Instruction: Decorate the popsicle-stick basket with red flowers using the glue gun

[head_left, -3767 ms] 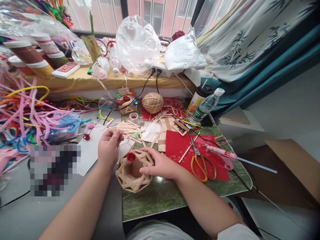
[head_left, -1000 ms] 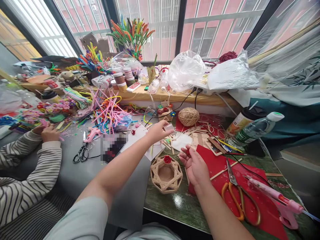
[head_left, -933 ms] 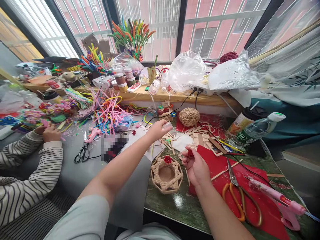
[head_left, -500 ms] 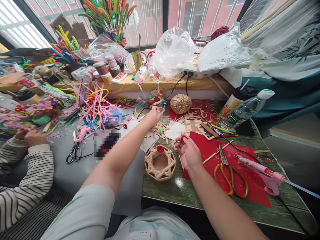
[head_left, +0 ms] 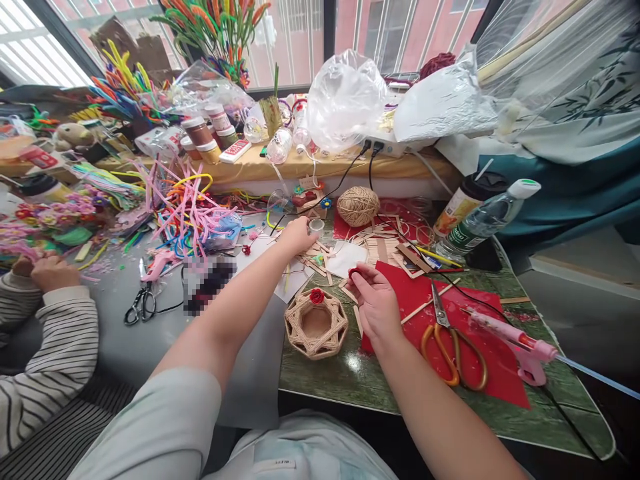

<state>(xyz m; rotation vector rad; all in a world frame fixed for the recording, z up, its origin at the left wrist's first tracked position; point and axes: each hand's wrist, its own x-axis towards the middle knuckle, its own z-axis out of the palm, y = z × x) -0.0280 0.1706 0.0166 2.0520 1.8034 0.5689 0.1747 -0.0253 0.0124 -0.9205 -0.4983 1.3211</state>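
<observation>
My left hand (head_left: 299, 236) reaches out over the craft scraps with its fingers closed at the side of a small clear plastic cup (head_left: 317, 226). In my right hand (head_left: 376, 299) a small red rose (head_left: 354, 273) is pinched between thumb and fingers. Between my forearms stands an octagonal basket (head_left: 316, 338) of sticks wound with twine. Another red rose (head_left: 317, 295) sits on its far rim. A red sheet (head_left: 400, 333) lies under and beside my right wrist, bearing orange-handled scissors (head_left: 453, 353).
A pink glue gun (head_left: 525, 347) rests at the right with its cord trailing. Behind are a twine ball (head_left: 359, 206), loose wooden sticks (head_left: 383, 250) and a water bottle (head_left: 487, 220). Pink pipe cleaners (head_left: 185, 213) heap at left. Another person's hands (head_left: 53, 270) work at far left.
My left hand and the cup have come slightly lower and nearer. My right hand has turned, so the rose in its fingers shows more. The view has shifted a little.
</observation>
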